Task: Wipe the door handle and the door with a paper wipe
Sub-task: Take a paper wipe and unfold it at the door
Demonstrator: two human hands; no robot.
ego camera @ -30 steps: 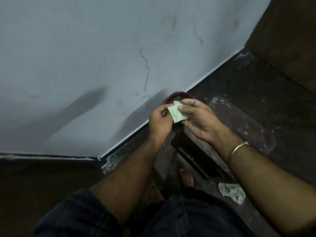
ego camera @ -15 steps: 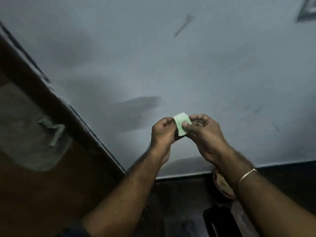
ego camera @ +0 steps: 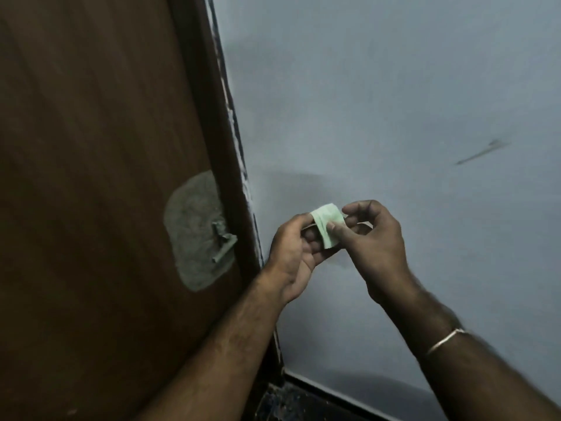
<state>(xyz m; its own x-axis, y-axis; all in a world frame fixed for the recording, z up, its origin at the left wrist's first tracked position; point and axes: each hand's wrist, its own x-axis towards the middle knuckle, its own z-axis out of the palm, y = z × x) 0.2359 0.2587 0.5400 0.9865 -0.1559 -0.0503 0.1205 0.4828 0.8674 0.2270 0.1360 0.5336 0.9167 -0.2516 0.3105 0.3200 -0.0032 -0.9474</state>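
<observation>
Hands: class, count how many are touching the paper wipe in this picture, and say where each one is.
2. The left hand pinches the pale green paper wipe from its left side; the right hand pinches it from the right, both held before the wall, right of the door handle.

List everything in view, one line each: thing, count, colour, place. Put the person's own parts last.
door: one, brown, left half of the view
door frame: one, dark brown, between door and wall
handle: one, grey-green, on a pale grey patch near the door's right edge
wall: one, pale blue-grey, right of the frame, with a dark streak at right
floor: dark, bottom centre
wipe: one, pale green, folded, held in front of the wall by both hands
bangle: one, metal, on the right wrist
left hand: holds the wipe's left side
right hand: pinches the wipe's right side
</observation>
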